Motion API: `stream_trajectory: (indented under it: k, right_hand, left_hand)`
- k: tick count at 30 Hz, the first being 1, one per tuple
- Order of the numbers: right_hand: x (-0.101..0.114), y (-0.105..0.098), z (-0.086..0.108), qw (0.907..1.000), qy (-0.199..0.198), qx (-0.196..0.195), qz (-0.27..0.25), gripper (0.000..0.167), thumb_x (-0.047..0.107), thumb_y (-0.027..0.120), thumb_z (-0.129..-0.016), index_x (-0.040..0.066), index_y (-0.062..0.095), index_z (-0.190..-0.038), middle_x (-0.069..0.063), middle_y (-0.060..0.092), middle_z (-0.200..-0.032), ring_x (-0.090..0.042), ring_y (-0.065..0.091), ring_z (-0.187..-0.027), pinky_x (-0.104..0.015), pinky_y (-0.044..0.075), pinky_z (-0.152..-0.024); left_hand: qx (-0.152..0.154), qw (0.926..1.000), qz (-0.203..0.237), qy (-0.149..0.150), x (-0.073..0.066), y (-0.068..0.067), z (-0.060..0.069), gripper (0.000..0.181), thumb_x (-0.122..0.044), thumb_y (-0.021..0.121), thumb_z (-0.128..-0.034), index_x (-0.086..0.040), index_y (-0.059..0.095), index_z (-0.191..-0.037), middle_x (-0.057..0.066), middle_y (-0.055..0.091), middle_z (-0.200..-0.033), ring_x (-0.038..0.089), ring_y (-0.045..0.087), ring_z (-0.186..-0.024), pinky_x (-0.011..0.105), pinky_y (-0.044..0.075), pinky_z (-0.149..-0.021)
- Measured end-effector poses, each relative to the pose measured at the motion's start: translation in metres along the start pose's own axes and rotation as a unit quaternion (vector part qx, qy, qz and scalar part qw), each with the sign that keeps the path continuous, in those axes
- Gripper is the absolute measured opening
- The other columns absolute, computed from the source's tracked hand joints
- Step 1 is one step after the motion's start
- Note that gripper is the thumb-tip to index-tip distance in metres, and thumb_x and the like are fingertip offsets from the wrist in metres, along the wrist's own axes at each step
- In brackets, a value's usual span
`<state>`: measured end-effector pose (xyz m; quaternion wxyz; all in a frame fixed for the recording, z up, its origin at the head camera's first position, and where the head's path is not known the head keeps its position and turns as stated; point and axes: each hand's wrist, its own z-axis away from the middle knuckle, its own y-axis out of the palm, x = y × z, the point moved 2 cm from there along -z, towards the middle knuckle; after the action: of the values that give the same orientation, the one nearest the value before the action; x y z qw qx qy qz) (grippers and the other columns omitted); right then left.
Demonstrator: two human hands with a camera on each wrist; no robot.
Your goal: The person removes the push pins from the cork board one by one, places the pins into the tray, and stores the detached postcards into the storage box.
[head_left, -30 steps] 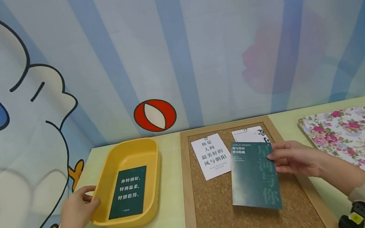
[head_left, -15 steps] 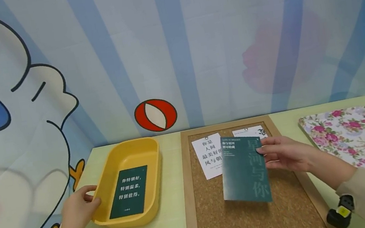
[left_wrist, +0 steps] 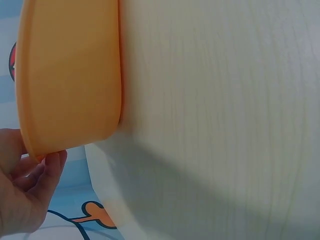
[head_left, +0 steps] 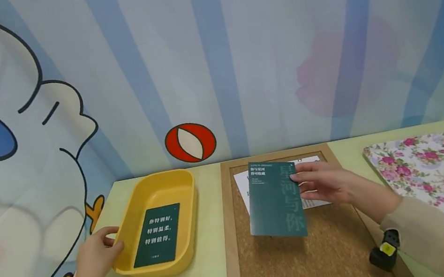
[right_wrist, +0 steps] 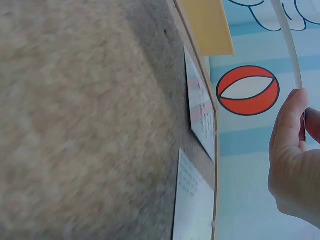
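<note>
Grip of the left hand (head_left: 97,254) on the left rim of a yellow, rounded plastic tray (head_left: 169,191), with a dark green, white-lettered rectangular card (head_left: 157,235) in it. To the right, raised above a wood-framed brown cork board (head_left: 287,271), thumb-and-finger pinch of the right hand (head_left: 325,183) on the right edge of another green, pale-lettered card (head_left: 273,202). Farther, at the board's far end, partly hidden, two white, printed paper cards (head_left: 242,185), then a blue-striped backdrop (head_left: 261,57).
</note>
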<state>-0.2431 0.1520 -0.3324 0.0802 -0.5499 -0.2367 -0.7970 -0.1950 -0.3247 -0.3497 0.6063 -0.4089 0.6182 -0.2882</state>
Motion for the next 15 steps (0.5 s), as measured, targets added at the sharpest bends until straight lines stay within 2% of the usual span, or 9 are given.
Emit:
stream_trajectory:
  k: [3, 8, 10, 12, 15]
  right_hand:
    - [0.000, 0.005, -0.007, 1.0000, 0.004, 0.002, 0.002, 0.006, 0.005, 0.051, -0.095, 0.010, 0.053, -0.092, -0.003, 0.058, -0.081, -0.013, 0.058, -0.068, -0.026, 0.054, -0.065]
    - [-0.001, 0.015, -0.019, 0.9999, 0.005, 0.015, 0.003, 0.007, 0.007, 0.054, -0.094, 0.011, 0.050, -0.090, -0.002, 0.057, -0.078, -0.013, 0.057, -0.066, -0.026, 0.053, -0.064]
    - [-0.002, 0.019, -0.024, 0.9997, 0.005, 0.024, 0.006, 0.003, 0.006, 0.051, -0.095, 0.008, 0.049, -0.096, -0.002, 0.058, -0.079, -0.012, 0.057, -0.065, -0.025, 0.053, -0.064]
    - [-0.002, 0.024, -0.028, 0.9995, 0.006, 0.029, 0.012, 0.020, 0.006, 0.048, -0.096, 0.002, 0.046, -0.116, -0.002, 0.056, -0.082, -0.010, 0.055, -0.064, -0.024, 0.053, -0.063]
    - [-0.003, 0.027, -0.031, 0.9995, 0.008, 0.026, 0.014, 0.055, 0.006, 0.044, -0.097, -0.004, 0.016, -0.143, -0.003, 0.051, -0.091, -0.008, 0.053, -0.065, -0.021, 0.052, -0.062]
  left_hand:
    - [0.003, 1.0000, -0.001, -0.001, 0.000, 0.000, 0.001, 0.036, -0.004, 0.061, -0.0795, 0.014, 0.056, -0.110, 0.015, 0.064, -0.074, 0.020, 0.057, -0.058, 0.029, 0.049, -0.049]
    - [0.001, 0.9998, -0.005, 0.020, -0.002, -0.001, 0.001, 0.035, -0.003, 0.061, -0.0790, 0.014, 0.056, -0.110, 0.016, 0.064, -0.074, 0.021, 0.059, -0.058, 0.030, 0.047, -0.047]
    - [0.000, 0.9996, -0.005, 0.027, 0.000, -0.001, 0.001, 0.035, -0.003, 0.061, -0.0795, 0.014, 0.056, -0.110, 0.017, 0.065, -0.074, 0.022, 0.060, -0.059, 0.030, 0.047, -0.047]
    - [0.002, 0.9997, -0.002, 0.024, 0.001, -0.002, 0.002, 0.035, -0.004, 0.061, -0.0801, 0.014, 0.056, -0.111, 0.017, 0.065, -0.075, 0.023, 0.061, -0.061, 0.030, 0.047, -0.047]
    - [0.006, 0.9998, -0.002, 0.017, 0.001, 0.000, 0.001, 0.036, -0.005, 0.061, -0.0806, 0.013, 0.056, -0.112, 0.017, 0.065, -0.076, 0.024, 0.062, -0.063, 0.030, 0.048, -0.048]
